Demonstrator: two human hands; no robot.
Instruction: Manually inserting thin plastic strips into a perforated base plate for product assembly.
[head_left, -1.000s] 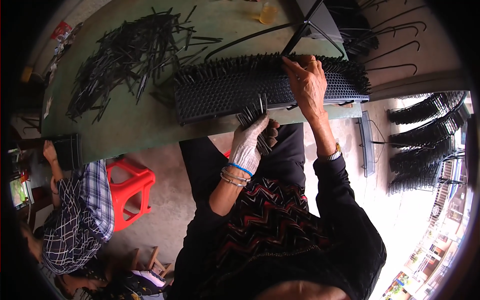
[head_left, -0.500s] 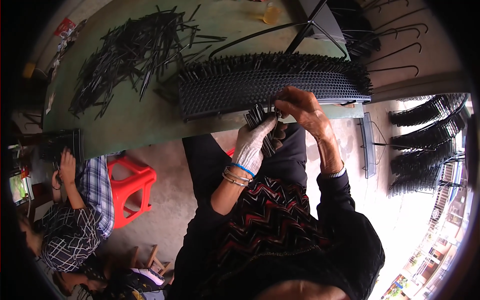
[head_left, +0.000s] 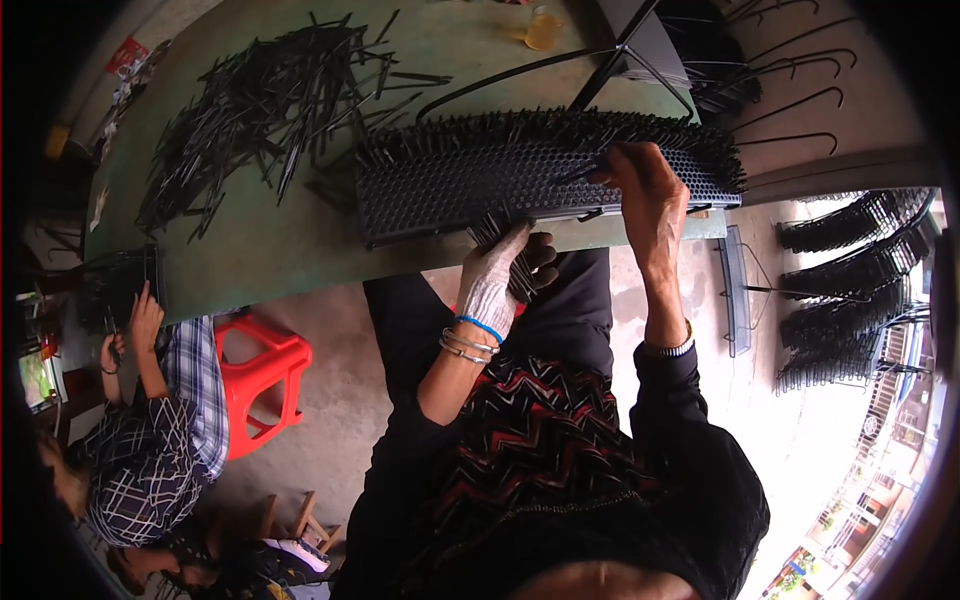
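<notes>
My left hand, in a white glove with dark fingertips, is closed round a bundle of thin black sticks just below the near edge of a perforated panel. This dark curved panel is full of small round holes, and a dense row of black sticks stands up along its far side. Bare and pinched, my right hand is over the panel's right half. From its fingertips a thin black stick points left, close to the holes; whether it touches them I cannot tell.
A heap of loose black sticks lies on the green table. A glass of yellow liquid stands at the far edge. A co-worker works at the left near a red stool. Black racks stand at the right.
My right hand has moved from beside the left hand's bundle up and right over the panel, with a stick in its fingers. My left hand has shifted slightly left.
</notes>
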